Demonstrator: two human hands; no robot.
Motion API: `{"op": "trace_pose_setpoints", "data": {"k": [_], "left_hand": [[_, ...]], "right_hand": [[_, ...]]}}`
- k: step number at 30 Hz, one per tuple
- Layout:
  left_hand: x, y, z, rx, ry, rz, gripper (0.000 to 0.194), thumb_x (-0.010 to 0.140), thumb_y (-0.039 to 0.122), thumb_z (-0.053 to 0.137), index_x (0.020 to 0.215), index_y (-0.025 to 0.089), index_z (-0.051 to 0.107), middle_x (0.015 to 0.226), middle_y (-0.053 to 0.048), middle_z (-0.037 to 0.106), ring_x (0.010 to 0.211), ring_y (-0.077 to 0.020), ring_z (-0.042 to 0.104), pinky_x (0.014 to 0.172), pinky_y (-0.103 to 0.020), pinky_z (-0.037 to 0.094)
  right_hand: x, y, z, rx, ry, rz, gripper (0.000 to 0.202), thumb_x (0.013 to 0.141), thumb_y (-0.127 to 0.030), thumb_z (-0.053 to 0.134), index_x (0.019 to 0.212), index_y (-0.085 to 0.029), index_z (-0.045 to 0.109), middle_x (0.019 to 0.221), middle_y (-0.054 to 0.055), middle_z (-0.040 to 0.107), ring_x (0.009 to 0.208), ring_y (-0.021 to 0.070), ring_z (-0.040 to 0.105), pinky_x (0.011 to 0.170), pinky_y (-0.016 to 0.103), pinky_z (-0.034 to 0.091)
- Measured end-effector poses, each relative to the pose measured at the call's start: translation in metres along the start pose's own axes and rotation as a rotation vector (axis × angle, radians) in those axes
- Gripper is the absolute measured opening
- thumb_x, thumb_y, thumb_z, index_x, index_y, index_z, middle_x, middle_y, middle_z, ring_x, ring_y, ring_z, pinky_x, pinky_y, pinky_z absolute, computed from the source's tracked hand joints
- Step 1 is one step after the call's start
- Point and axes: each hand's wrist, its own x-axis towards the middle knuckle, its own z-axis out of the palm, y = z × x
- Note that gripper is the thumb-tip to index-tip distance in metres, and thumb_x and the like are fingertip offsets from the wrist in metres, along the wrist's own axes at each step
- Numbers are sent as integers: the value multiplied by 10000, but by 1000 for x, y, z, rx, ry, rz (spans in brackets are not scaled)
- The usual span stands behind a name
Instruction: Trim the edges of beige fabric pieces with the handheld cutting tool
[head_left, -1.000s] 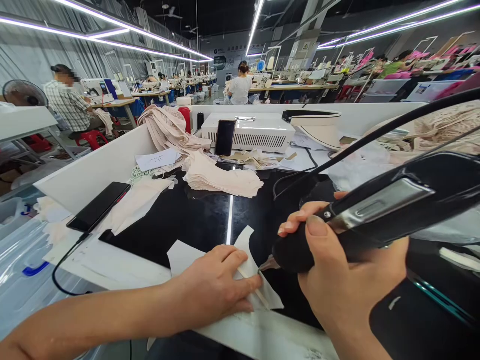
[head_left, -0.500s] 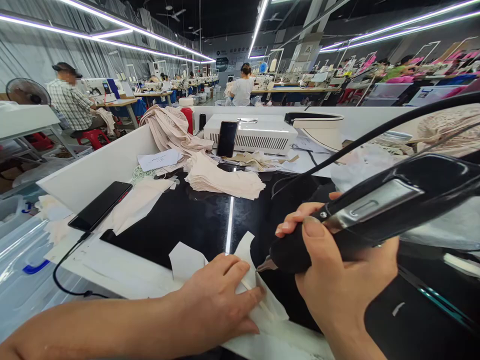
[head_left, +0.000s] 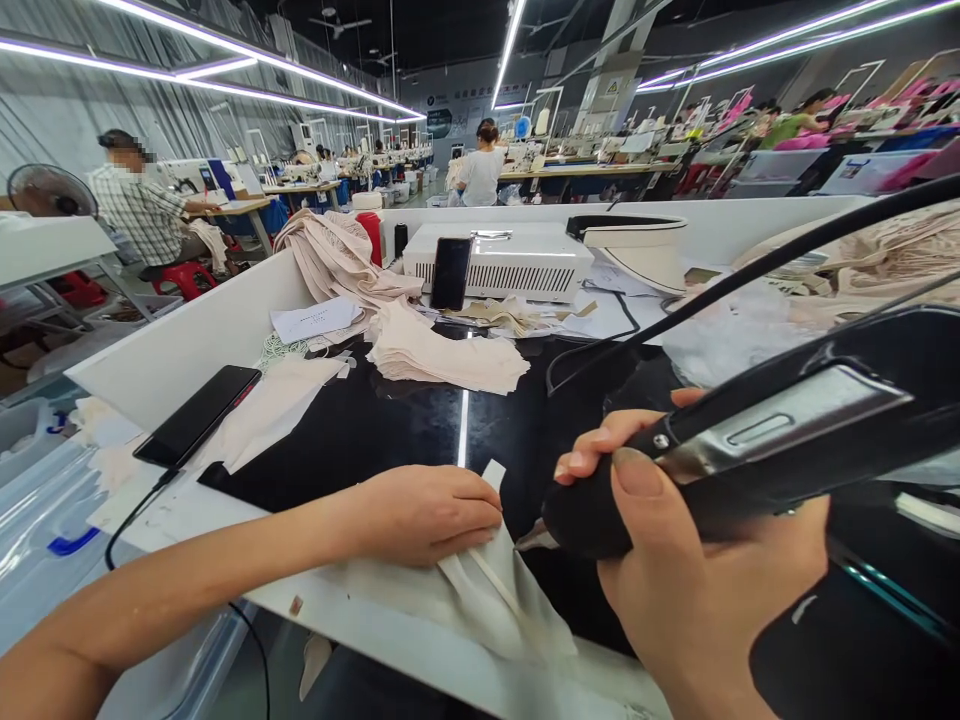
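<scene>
My right hand point(head_left: 697, 560) is wrapped round a black handheld tool point(head_left: 750, 450) with a metal plate on its side and a cable. Its pointed tip lies beside the edge of a pale fabric piece point(head_left: 517, 590). On the upper part of that fabric rests my left hand point(head_left: 435, 515), its fingers together and pressed on the cloth; the fingertips are partly hidden. The fabric spreads over the front edge of the black worktop point(head_left: 360, 430) and shows a narrow raised strip.
Behind lie a stack of cut fabric point(head_left: 446, 355), a white vented box point(head_left: 502, 265) with a phone point(head_left: 451, 273) against it, and bunched cloth point(head_left: 330, 255). Another phone point(head_left: 199, 415) is at left, a plastic bag point(head_left: 742, 330) at right. People sit at machines further off.
My left hand has moved up the fabric, and its fingers have drawn together. The white flap left of it is out of sight now. My right hand and the tool have shifted slightly right.
</scene>
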Motion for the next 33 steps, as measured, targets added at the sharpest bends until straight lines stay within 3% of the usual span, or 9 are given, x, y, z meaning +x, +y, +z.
{"op": "trace_pose_setpoints", "data": {"k": [8,14,22,28,33], "left_hand": [[-10,1,-11,-13,-83,-21,277,1319,231,667,1512,141,845,1439,-154,894,1371,-263,870,1248,-328,686],[-14,7,-10,67,-129,-40,318,1357,365,641,1545,234,862,1494,-135,867,1344,-237,867,1292,-344,661],[-13,7,-6,53,-105,-37,313,1343,356,673,1531,221,883,1461,-154,874,1295,-246,869,1269,-373,687],[-14,6,0,45,-64,-25,321,1340,350,676,1527,204,893,1477,-174,861,1289,-259,871,1288,-401,684],[-15,4,3,36,-38,-26,306,1297,358,766,1539,225,897,1526,-195,835,1426,-303,844,1237,-372,710]], "right_hand": [[1,-3,-1,-49,13,-3,581,772,-490,1188,1160,-327,787,790,-66,783,562,210,702,528,371,661],[0,-3,-1,-79,38,21,575,755,-473,1172,1157,-334,784,801,-51,781,580,235,707,553,415,662],[10,-5,3,-75,49,57,503,770,-351,1099,1149,-370,768,793,-89,748,599,255,728,687,493,683],[11,7,11,-70,74,-19,529,733,-402,1125,1116,-350,764,792,-84,759,564,237,706,589,445,646],[12,6,14,-98,70,-4,503,735,-380,1104,1106,-358,765,781,-95,751,550,244,709,568,462,661]]}}
